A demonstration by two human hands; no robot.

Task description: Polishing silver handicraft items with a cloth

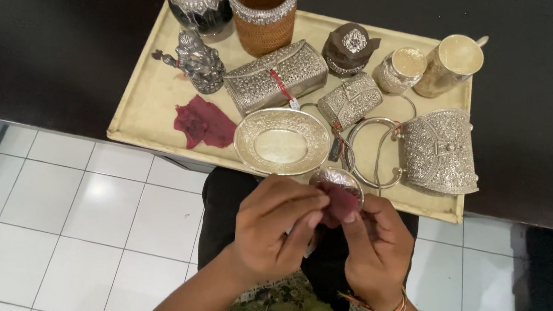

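Note:
My left hand (275,229) and my right hand (375,247) meet just below the front edge of a cream tray (156,85). Between them they hold a small round silver piece (336,178) and a dark red cloth (341,201) pressed against it. Both hands' fingers are closed around the two things. Just beyond them on the tray lies an oval silver dish (282,141). A second dark red cloth (203,122) lies on the tray to the left.
The tray sits on a dark table (53,36) and carries silver purses (275,75), a silver figurine (198,62), lidded jars, a woven cup (262,11), a large filigree bag (440,150) and a ring handle. White floor tiles lie below.

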